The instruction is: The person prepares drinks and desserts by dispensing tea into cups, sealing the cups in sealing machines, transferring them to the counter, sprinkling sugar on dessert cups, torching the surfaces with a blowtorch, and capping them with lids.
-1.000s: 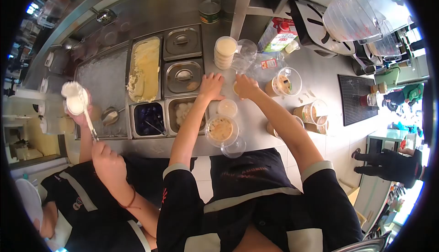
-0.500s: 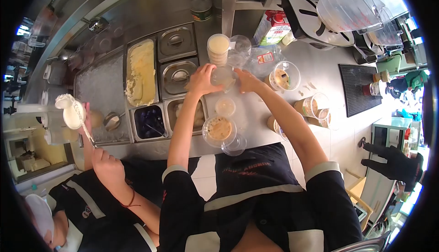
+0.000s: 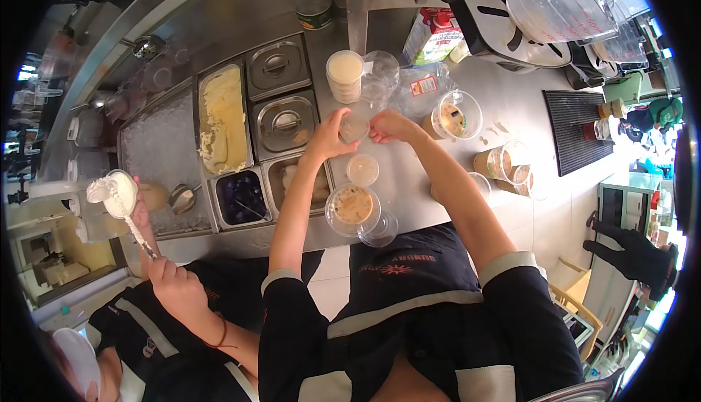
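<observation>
My left hand [image 3: 333, 138] curls around a clear plastic cup [image 3: 355, 126] on the steel counter, thumb and fingers on its left side. At the cup's right edge my right hand [image 3: 393, 126] has its fingers bent together; what they pinch, if anything, is hidden. Just behind stands a stack of small cups [image 3: 345, 73] with pale contents. Nearer me sit a small covered cup [image 3: 363, 170] and a larger clear cup [image 3: 353, 206] with a beige, dark-flecked filling. A clear lid [image 3: 380, 228] lies beside the larger cup.
On the left, a co-worker's hand [image 3: 179, 291] holds a cream-coated utensil at a white tub [image 3: 119, 194]. Metal pans hold yellow cream [image 3: 223, 121] and dark contents [image 3: 242, 199]. Filled cups [image 3: 454, 117], a carton [image 3: 434, 37] and a black mat [image 3: 577, 132] are right.
My right hand's fingers have curled inward beside the cup. My left hand stays around it. The co-worker's utensil has shifted at the white tub, and the view has moved slightly.
</observation>
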Demonstrator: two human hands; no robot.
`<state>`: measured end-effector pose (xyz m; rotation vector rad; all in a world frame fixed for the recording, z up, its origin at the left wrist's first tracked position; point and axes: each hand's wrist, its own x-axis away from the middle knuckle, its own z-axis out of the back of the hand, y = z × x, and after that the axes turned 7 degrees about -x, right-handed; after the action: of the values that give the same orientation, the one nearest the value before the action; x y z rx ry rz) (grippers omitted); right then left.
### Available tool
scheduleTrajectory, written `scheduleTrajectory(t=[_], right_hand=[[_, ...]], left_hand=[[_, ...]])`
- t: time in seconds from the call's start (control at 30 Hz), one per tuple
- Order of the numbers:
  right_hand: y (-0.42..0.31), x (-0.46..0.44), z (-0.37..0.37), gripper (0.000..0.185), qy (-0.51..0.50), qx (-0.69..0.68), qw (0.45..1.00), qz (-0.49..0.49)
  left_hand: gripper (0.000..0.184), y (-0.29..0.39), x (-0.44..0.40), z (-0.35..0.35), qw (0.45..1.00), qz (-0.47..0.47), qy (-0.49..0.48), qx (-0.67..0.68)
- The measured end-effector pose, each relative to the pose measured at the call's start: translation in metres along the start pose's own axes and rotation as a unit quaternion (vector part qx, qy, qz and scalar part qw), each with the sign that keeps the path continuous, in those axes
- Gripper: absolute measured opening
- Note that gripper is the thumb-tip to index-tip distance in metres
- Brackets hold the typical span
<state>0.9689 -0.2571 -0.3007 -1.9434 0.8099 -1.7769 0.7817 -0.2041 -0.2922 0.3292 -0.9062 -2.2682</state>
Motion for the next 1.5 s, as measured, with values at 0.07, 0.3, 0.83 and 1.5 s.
scheduleTrajectory(t=[0.07,0.3,0.83,1.5], right_hand=[[-0.002,0.002,-0.005,0.016,0.011,-0.013,1.000,-0.008],[0.015,-0.019,-0.005,0.018,0.008,0.086,0.986,0.143],[-0.022,0.023,-0.033,0.047,-0.004,0.055,0.998,0.014],[-0.083,0.053,-0.036,0.069,-0.124,0.488,0.864,-0.009]], left_hand=[[0.072,-0.001,-0.003,0.004,0.997,0.046,-0.027,0.048],[0.070,-0.031,-0.006,-0.002,0.992,0.052,0.055,0.096],[0.072,-0.066,0.013,-0.015,0.957,0.087,0.081,0.265],[0.064,0.056,0.207,-0.016,0.721,0.210,0.482,0.452]])
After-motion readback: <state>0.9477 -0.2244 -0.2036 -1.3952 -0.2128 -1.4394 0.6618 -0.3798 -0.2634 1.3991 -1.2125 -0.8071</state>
